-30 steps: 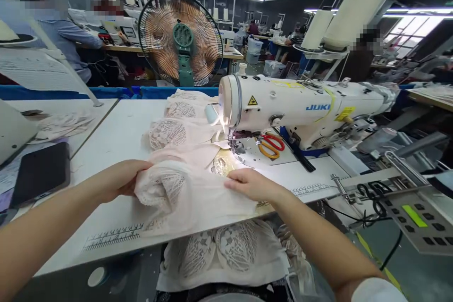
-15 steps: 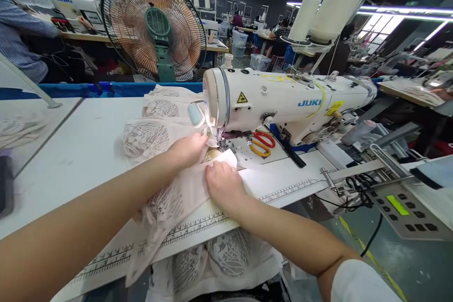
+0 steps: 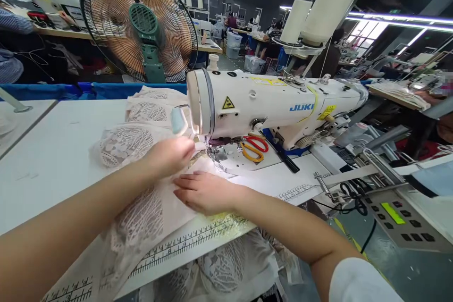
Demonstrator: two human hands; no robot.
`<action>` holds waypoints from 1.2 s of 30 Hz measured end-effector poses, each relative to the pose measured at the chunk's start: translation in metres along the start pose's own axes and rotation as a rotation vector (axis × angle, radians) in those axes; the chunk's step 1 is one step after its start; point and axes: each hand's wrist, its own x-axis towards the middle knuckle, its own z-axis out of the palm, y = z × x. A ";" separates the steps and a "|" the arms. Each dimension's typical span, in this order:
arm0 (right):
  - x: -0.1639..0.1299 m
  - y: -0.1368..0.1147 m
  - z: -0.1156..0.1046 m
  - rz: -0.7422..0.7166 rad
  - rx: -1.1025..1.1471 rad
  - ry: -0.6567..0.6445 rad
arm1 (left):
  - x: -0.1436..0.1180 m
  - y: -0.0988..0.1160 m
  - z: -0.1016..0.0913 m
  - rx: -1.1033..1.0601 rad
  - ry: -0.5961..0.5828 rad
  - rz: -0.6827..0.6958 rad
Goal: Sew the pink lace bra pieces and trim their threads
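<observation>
My left hand (image 3: 170,155) is closed, slightly blurred, at the pale lace fabric (image 3: 141,219) just left of the needle area; its fingertips pinch the fabric edge. My right hand (image 3: 208,192) lies flat, fingers stretched, on the fabric in front of the presser foot (image 3: 211,152). The white sewing machine (image 3: 233,99) stands over the cloth, its lamp lighting the stitching spot. Lace cups (image 3: 127,144) spread to the left behind my left forearm. More lace pieces (image 3: 222,264) hang below the table's front edge.
Scissors with red and orange handles (image 3: 255,159) and a black-handled tool (image 3: 290,164) lie right of the needle. A printed ruler (image 3: 170,251) runs along the table edge. A large fan (image 3: 143,19) stands behind; a control panel (image 3: 399,219) is at right.
My right hand has slid left and its fingers have straightened out over the fabric. My left hand has drawn slightly away from the needle. The camera view has turned a little rightward.
</observation>
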 end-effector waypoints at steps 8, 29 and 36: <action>-0.026 -0.004 0.000 0.057 0.073 0.114 | -0.037 0.000 0.043 -0.150 -0.006 0.403; -0.078 -0.015 0.016 0.291 0.190 0.424 | -0.013 0.005 0.037 -0.021 0.000 0.326; -0.078 -0.015 0.014 0.297 0.188 0.473 | -0.016 0.006 0.038 -0.027 0.028 0.355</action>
